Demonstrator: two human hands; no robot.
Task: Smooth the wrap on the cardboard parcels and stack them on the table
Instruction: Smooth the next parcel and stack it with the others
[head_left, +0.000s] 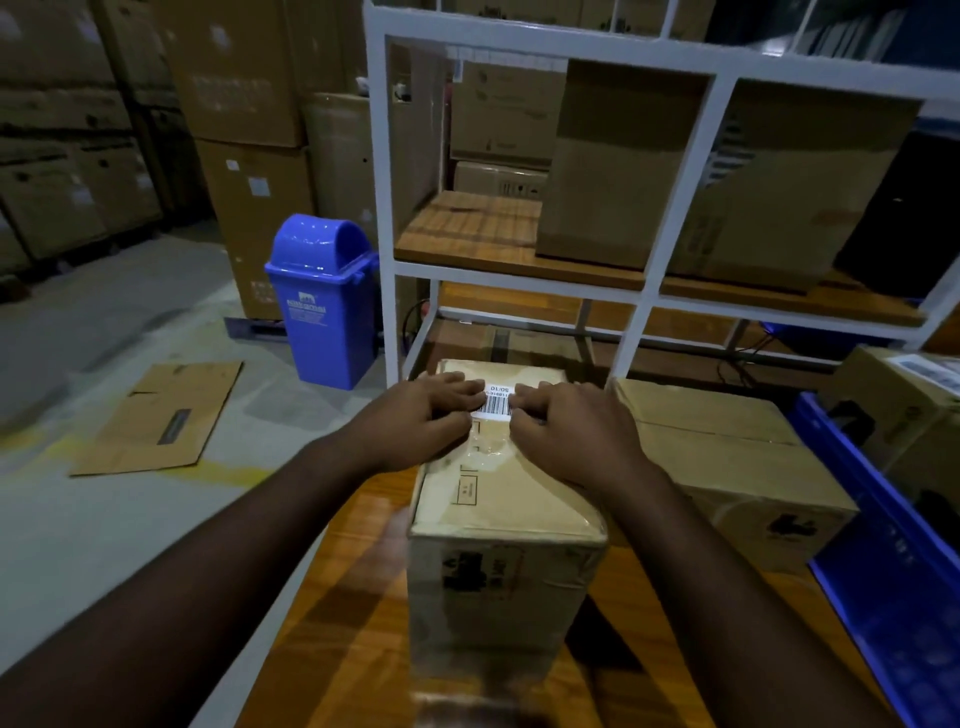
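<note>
A tall cardboard parcel (498, 566) covered in clear wrap stands on the wooden table (337, 623), with a white barcode label (497, 405) on its top. My left hand (421, 421) lies flat on the top at the left of the label, fingers straight. My right hand (566, 426) presses the top at the right of the label, its fingers also spread flat. A second, lower cardboard parcel (727, 462) sits on the table just right of the first, touching or nearly touching it.
A white metal shelf frame (387, 218) with cartons rises behind the table. A blue swing-lid bin (324, 306) and a flattened carton (161, 421) are on the floor at left. A blue crate (883, 571) stands at right. Stacked cartons line the back wall.
</note>
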